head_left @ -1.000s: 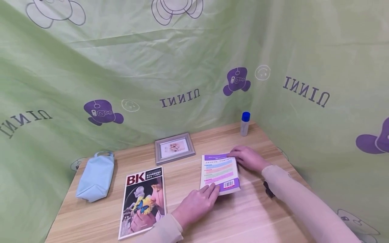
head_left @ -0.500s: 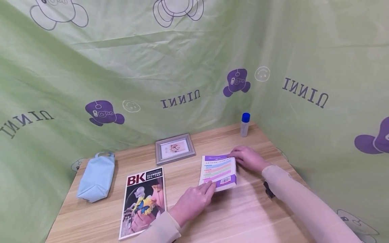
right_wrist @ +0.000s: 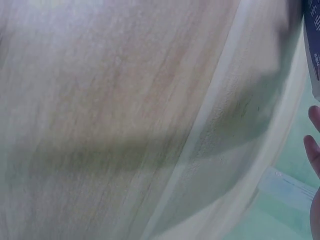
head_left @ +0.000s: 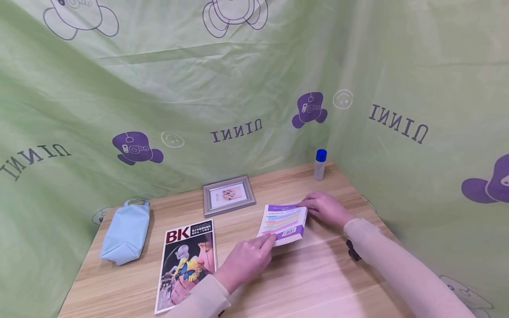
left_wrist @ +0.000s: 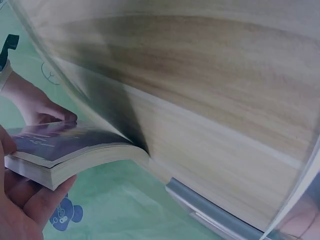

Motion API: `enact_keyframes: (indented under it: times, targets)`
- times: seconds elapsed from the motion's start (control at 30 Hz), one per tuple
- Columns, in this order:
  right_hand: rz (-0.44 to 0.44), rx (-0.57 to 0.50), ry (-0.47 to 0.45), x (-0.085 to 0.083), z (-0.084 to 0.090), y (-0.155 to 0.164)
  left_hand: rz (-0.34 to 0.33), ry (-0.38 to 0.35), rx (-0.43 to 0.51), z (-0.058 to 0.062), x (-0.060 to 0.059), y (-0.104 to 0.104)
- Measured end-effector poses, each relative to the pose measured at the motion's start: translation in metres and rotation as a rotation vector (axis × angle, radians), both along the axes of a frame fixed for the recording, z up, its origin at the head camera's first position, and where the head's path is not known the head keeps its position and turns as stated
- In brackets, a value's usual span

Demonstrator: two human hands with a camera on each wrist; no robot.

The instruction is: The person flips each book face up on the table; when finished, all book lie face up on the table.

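the left hand (head_left: pixel 244 260) grips the near edge of a thick paperback book (head_left: pixel 283 222), thumb on the cover and fingers (left_wrist: pixel 42 202) curled under the page block, so that end is raised off the counter (head_left: pixel 318 278) and the book bends upward. the right hand (head_left: pixel 327 208) lies on the book's far right corner, fingers bent over the purple edge and holding it down; both forearms in pale sleeves reach in from the near side.

the book sits right of centre on the counter, its glossy back cover purple with pastel bands and a barcode. just left of it lies a flat magazine (head_left: pixel 187 260) marked bk, close by the left wrist. behind is a small silver picture frame (head_left: pixel 229 194), lying flat. a soft light blue pouch (head_left: pixel 125 232) rests at the far left, and a slim white bottle with a blue cap (head_left: pixel 320 164) stands upright in the back right corner. the counter is pale wood grain; a wrinkled green printed cloth (head_left: pixel 159 88) hangs all round.
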State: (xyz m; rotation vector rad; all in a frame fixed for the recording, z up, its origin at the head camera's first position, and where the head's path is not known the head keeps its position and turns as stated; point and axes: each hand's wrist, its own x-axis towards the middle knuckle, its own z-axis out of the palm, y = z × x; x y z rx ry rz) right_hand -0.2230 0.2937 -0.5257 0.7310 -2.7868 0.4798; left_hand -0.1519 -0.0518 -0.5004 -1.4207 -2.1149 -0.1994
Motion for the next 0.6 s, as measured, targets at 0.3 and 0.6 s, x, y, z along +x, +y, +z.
enact_keyframes:
  times: [0.3, 0.6]
  targets:
    - [-0.009, -0.024, 0.043, 0.003, 0.009, -0.004, 0.016, -0.015, 0.065, 0.007, -0.005, -0.007]
    - [-0.012, -0.057, 0.084, 0.005, 0.017, -0.006, 0.004, -0.016, 0.088, 0.012, -0.007, -0.010]
